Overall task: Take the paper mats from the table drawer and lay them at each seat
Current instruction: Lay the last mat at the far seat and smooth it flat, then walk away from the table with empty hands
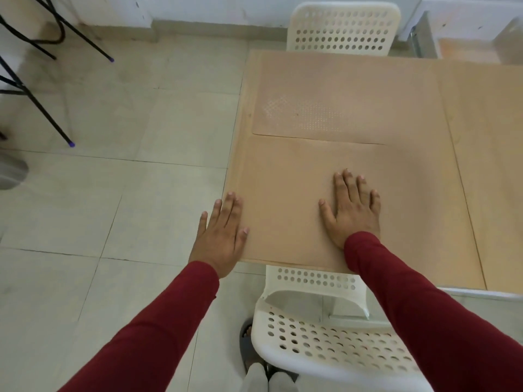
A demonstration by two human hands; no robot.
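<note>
1. Head view: the near mat (288,193) lies by the near chair (325,335); the far mat (339,94) lies by the far chair (343,26).
2. Left hand (219,236) and right hand (351,210) are flat, open, holding nothing, pressing the near mat.
3. Other seats may still need mats.

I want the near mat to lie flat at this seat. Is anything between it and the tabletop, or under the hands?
Nothing visible. The near brown paper mat lies flat on the table, right hand pressing it, left hand at its left edge.
</note>
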